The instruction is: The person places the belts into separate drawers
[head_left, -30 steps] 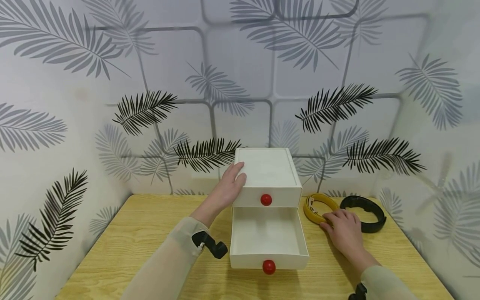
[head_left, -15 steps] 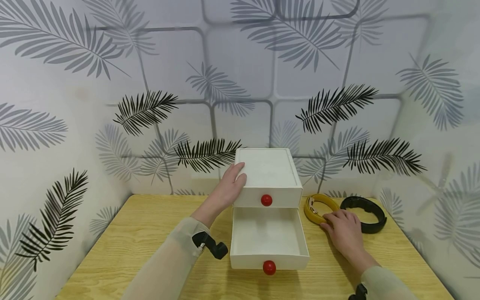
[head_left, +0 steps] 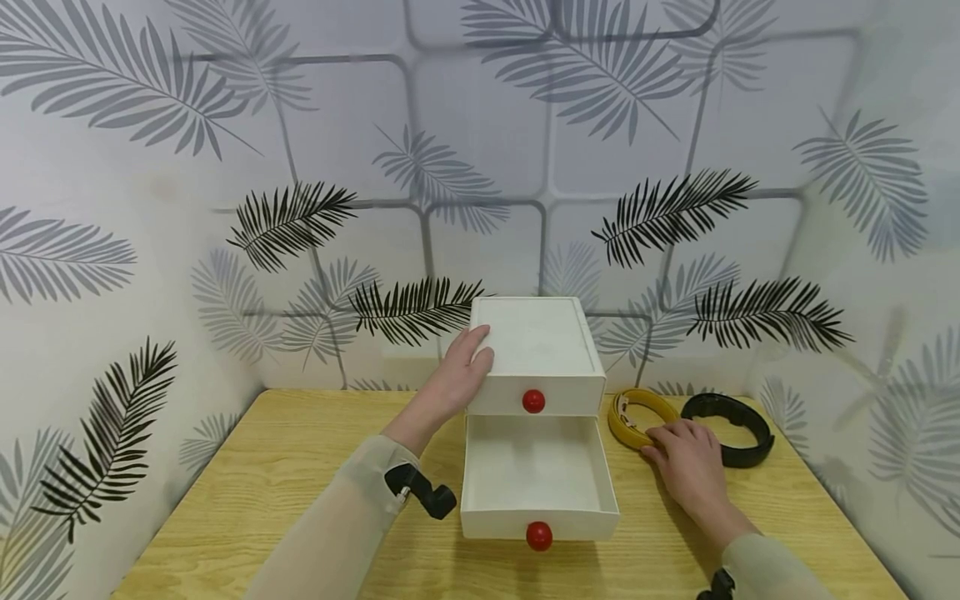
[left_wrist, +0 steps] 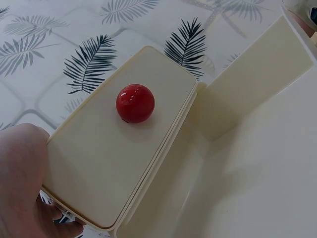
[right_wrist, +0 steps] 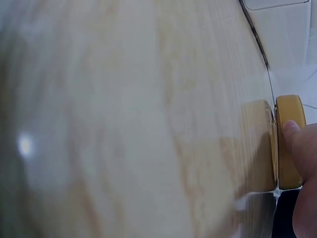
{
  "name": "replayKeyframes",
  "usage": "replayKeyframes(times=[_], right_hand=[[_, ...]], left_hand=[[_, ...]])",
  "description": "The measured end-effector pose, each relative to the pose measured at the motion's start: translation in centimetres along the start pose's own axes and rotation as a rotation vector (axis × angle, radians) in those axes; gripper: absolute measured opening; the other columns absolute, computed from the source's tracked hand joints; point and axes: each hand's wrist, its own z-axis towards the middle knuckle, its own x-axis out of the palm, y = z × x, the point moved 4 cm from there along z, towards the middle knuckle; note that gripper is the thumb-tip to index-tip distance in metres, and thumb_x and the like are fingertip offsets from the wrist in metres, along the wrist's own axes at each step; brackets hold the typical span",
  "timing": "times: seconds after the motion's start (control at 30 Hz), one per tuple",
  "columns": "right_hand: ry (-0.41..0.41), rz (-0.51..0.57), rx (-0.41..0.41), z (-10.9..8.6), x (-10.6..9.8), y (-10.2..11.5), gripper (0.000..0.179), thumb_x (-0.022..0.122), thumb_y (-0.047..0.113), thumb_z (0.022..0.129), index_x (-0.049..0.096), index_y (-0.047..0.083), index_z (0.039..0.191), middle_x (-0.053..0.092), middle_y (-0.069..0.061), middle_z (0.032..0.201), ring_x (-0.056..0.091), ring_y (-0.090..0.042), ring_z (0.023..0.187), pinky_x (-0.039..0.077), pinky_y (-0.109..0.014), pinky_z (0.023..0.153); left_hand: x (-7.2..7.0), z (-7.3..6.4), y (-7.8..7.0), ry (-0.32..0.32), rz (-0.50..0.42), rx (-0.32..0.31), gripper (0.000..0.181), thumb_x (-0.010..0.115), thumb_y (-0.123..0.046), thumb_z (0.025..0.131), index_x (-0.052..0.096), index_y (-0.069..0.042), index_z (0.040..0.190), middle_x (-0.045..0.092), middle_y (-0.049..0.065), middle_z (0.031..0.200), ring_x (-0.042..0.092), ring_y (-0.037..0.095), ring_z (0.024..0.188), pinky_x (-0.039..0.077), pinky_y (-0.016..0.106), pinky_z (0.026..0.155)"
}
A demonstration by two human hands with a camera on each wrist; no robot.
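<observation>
A white two-drawer box (head_left: 536, 333) stands in the middle of the table, with a red knob on each drawer. Its lower drawer (head_left: 536, 467) is pulled out and bare inside; the upper drawer (left_wrist: 114, 163) is closed. My left hand (head_left: 461, 371) holds the box at its upper left edge, thumb and forefinger on the top. To the right, a coiled yellow belt (head_left: 621, 417) lies on the wood. My right hand (head_left: 690, 467) pinches its near side, and in the right wrist view the thumb (right_wrist: 291, 130) presses against the yellow band. Beyond that hand lies a coiled black belt (head_left: 750, 454).
The wooden table (head_left: 300, 467) ends at a wall (head_left: 480, 150) with a leaf pattern, close behind the box. Side walls flank it. A black wrist mount (head_left: 420, 490) sticks out from the left sleeve near the pulled-out drawer.
</observation>
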Motion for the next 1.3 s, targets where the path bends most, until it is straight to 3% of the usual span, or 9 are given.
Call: replayKeyframes(times=[0.47, 1.3], right_hand=[[-0.13, 0.048, -0.114, 0.0, -0.2, 0.4, 0.023, 0.086, 0.01, 0.094, 0.08, -0.003, 0.112, 0.074, -0.018, 0.109, 0.063, -0.049, 0.116, 0.049, -0.068, 0.104], [-0.14, 0.104, -0.088, -1.1, -1.5, 1.1, 0.024, 0.086, 0.005, 0.095, 0.078, -0.006, 0.115, 0.073, -0.021, 0.116, 0.062, -0.046, 0.119, 0.052, -0.065, 0.102]], left_hand=[[0.0, -0.1, -0.1, -0.001, -0.001, -0.002, 0.066, 0.035, -0.037, 0.115, 0.032, -0.011, 0.175, 0.014, 0.016, 0.183, 0.012, 0.035, 0.169, 0.016, 0.058, 0.134], [0.0, -0.1, -0.3, -0.01, -0.012, 0.008, 0.066, 0.035, -0.035, 0.114, 0.033, -0.01, 0.174, 0.015, 0.018, 0.183, 0.012, 0.036, 0.169, 0.016, 0.058, 0.134]])
